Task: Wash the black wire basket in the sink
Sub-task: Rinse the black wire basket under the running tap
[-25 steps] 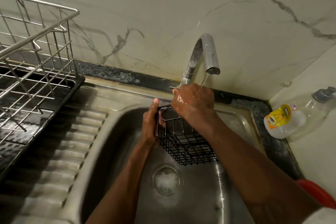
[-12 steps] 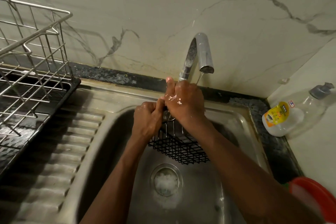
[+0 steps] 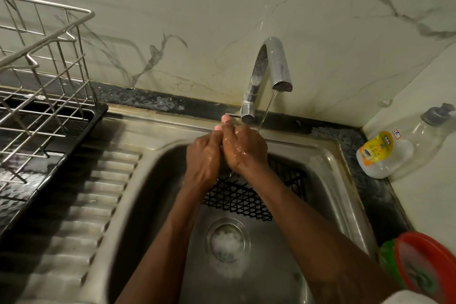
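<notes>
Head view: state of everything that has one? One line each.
Faucet: on, thin stream running.
Black wire basket: in the sink, under both hands.
Left hand: wet, pressed against the right hand; grip on basket unclear.
Right hand: wet, under the stream; grip unclear.
Sink: wet, foam over the drain.
Soap bottle: lying tilted, nearly empty.
Dish rack: empty where visible.

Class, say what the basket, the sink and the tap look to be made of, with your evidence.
Basket: seemingly metal wire with a matt black coating; thin crossed grid. Sink: probably stainless steel; dull grey sheen. Tap: polished, likely chromed metal; bright reflections.
</notes>
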A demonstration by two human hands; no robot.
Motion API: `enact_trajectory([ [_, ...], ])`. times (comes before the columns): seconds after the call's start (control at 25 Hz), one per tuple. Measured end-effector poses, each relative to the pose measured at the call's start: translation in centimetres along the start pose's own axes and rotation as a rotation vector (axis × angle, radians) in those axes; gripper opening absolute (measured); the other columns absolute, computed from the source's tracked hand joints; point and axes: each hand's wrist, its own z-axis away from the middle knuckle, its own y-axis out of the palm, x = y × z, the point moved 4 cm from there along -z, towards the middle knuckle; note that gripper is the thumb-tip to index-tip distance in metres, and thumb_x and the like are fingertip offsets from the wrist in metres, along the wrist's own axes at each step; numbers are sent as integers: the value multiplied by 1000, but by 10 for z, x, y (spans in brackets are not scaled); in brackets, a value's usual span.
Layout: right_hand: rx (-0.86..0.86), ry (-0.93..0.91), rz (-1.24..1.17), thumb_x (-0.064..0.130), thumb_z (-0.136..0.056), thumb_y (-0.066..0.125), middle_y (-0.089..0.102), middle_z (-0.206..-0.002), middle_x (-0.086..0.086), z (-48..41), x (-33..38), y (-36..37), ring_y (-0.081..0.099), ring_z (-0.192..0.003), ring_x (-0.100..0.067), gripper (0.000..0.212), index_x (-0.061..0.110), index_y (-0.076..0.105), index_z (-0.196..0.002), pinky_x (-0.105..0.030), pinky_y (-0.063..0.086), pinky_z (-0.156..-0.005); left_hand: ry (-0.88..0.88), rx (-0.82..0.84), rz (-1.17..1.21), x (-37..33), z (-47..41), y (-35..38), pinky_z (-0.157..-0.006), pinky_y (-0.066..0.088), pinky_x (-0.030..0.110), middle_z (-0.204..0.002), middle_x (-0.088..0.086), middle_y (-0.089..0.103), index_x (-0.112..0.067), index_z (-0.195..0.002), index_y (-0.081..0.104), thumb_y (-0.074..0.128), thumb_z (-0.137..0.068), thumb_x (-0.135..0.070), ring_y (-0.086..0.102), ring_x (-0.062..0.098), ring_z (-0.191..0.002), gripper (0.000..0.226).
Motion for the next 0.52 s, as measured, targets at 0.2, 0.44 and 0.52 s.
enact_trajectory([
  [0.2,79,-166,147,53,-107,14,62,-73,0,7,-9,23,57,-71,-16,69,19,65,-75,-34,46,-77,-197,-158,56,25,7,-11,-55,47,32,-49,4,59,-15,-46,57,57,-99,-45,51,17,-48,61],
  [0.44,94,189,259,55,-106,14,67,-95,-9,-1,-86,-5,62,-92,-28,68,14,67,-97,-36,42,-79,-243,-212,51,17,4,-24,-44,35,21,-45,-8,41,-16,-54,47,62,-96,-27,32,5,-39,46],
  [0.52,87,114,205,53,-107,13,65,-82,-6,4,-67,0,66,-86,-29,67,17,64,-84,-32,42,-73,-219,-190,33,14,6,-21,-43,34,22,-44,-8,38,-17,-52,45,59,-96,-27,31,6,-40,47],
])
